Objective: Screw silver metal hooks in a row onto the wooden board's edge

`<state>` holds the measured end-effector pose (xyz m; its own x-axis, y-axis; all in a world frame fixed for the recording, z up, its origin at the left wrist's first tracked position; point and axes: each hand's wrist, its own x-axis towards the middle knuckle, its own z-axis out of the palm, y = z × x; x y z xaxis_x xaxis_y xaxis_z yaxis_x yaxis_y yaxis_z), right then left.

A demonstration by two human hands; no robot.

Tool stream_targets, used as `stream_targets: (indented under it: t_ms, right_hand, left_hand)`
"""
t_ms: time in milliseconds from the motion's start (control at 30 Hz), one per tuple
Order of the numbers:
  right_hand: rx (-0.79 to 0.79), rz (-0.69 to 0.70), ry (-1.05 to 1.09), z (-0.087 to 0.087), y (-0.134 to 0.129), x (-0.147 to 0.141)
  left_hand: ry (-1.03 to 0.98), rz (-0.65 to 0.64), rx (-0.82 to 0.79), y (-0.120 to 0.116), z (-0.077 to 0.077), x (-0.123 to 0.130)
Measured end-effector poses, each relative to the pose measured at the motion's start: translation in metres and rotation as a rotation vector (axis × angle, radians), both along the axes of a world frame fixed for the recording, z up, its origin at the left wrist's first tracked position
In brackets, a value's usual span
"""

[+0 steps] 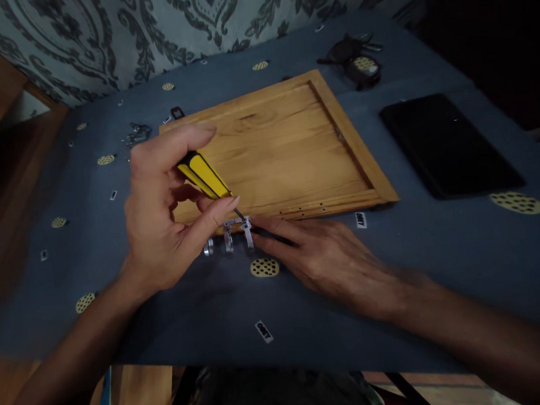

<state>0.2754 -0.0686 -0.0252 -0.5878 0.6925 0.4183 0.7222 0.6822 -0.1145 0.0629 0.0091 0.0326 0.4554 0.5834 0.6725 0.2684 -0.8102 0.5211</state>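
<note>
My left hand point(159, 204) is closed around a yellow-and-black screwdriver point(206, 175), its thumb low beside the shaft and the index finger raised near the handle's top. The screwdriver tilts down to the right, its tip at a silvery metal hook rack point(248, 235) on the near edge of a wooden framed panel point(284, 146). Several curved hooks hang over that edge. From the right, my right hand point(320, 254) holds the rack's right end with its fingertips; its thumb is hidden. Small dark holes dot the panel edge just right of the fingers.
Loose metal hardware point(138, 133) lies left of the panel on the blue patterned tablecloth point(204, 318). A black tablet point(451, 143) rests at the right. Behind it sit a dark key pouch with keys point(359, 60). Patterned wallpaper point(220, 15) rises behind the table.
</note>
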Motion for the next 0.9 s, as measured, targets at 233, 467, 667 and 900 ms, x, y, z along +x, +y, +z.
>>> stream_targets:
  t_ms: [233, 467, 667, 900]
  right_hand:
    - [-0.007, 0.015, 0.017, 0.001, 0.0, 0.001]
    - [-0.008, 0.005, 0.011, 0.0, 0.0, 0.001]
    - [-0.021, 0.001, 0.021, 0.001, 0.0, 0.0]
    - [-0.001, 0.012, 0.033, 0.0, 0.0, 0.001]
  left_hand:
    - [0.016, -0.074, 0.011, 0.001, 0.003, 0.0]
    - [-0.01, -0.087, 0.001, 0.003, 0.0, 0.0]
    - [-0.127, -0.06, 0.14, 0.0, 0.006, 0.008]
    - [-0.06, -0.062, 0.107, -0.001, 0.007, 0.003]
